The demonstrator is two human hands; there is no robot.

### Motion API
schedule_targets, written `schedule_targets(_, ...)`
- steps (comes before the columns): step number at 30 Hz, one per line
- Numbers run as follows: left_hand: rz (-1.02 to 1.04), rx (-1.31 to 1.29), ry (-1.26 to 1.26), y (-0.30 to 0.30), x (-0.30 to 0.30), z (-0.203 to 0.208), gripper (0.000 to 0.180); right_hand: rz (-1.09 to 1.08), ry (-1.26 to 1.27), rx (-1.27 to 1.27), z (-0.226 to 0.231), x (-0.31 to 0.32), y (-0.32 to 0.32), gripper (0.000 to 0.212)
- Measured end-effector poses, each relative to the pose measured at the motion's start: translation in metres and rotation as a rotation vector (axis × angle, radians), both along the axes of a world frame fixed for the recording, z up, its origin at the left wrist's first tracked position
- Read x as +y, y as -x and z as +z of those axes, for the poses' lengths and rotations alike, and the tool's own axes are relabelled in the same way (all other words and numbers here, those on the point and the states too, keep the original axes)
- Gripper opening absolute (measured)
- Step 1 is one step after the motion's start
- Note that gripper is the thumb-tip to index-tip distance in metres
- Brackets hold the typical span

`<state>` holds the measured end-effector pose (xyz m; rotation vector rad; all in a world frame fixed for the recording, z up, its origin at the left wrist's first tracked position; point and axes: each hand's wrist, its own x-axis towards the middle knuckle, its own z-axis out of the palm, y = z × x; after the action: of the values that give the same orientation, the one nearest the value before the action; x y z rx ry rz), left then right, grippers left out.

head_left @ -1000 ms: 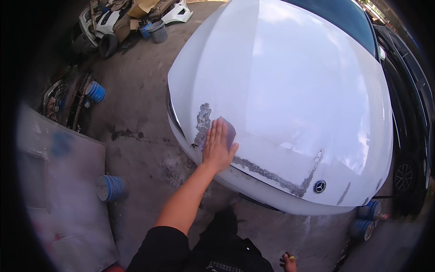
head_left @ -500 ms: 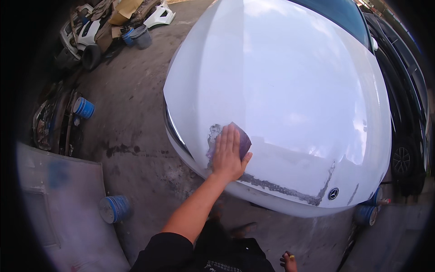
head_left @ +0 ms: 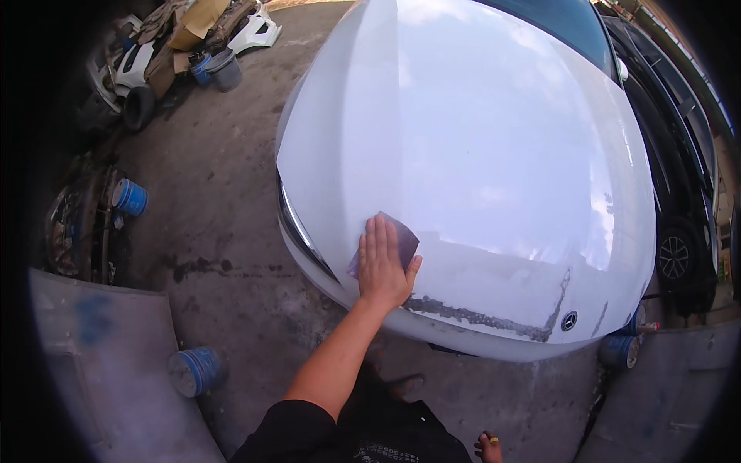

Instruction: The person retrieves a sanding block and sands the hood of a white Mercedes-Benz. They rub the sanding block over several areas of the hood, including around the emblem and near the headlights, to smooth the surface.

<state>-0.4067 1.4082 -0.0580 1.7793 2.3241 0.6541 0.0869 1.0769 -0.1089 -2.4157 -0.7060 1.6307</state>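
My left hand (head_left: 384,270) lies flat on the front of a white car hood (head_left: 471,177), fingers stretched and thumb out to the right. Beneath it a purplish-brown sheet of sandpaper (head_left: 404,239) is pressed to the paint; its corners show past the fingers and thumb. To the hand's right, a rough grey strip (head_left: 478,317) runs along the front edge and bends up near the round emblem (head_left: 569,320). At the lower edge my right hand (head_left: 488,446) hangs away from the car, fingers curled, with a yellow band on one finger. Whether it holds anything is hidden.
Blue buckets (head_left: 196,372) stand on the concrete floor, with more by the right front (head_left: 620,350). Light panels (head_left: 116,363) flank me. A dark car (head_left: 679,193) is parked at the right. Scrap parts and a tire (head_left: 139,109) are heaped far left.
My left hand and the sandpaper have shifted slightly left on the hood. The grey patch beside the fingers no longer shows. The view has turned a little.
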Motion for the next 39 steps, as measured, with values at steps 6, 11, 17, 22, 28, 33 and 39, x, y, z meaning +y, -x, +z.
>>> schedule_targets(6, 0.171, 0.025, -0.053, 0.073, 0.090, 0.026, 0.085, 0.034, -0.036, 0.045, 0.002, -0.004, -0.003, 0.058)
schedule_targets(11, 0.129, -0.007, -0.017, 0.002, 0.004, -0.003, 0.088, -0.015, -0.078, -0.017, 0.009, -0.012, -0.006, 0.056)
schedule_targets(17, 0.237, 0.031, -0.069, 0.068, 0.076, 0.022, 0.084, 0.102, -0.005, -0.009, 0.014, -0.011, -0.006, 0.056)
schedule_targets(22, 0.174, -0.029, 0.009, 0.024, 0.025, 0.008, 0.085, 0.050, -0.034, -0.030, 0.014, -0.001, -0.006, 0.057)
schedule_targets(28, 0.211, -0.025, -0.055, 0.019, 0.028, 0.002, 0.086, 0.077, -0.014, -0.020, 0.007, 0.000, -0.007, 0.056)
schedule_targets(33, 0.242, -0.004, -0.001, 0.058, 0.059, 0.022, 0.085, 0.115, -0.046, -0.014, 0.017, 0.018, -0.003, 0.056)
schedule_targets(39, 0.185, 0.001, -0.042, -0.004, 0.002, -0.006, 0.087, 0.045, -0.036, -0.020, 0.009, 0.015, -0.012, 0.057)
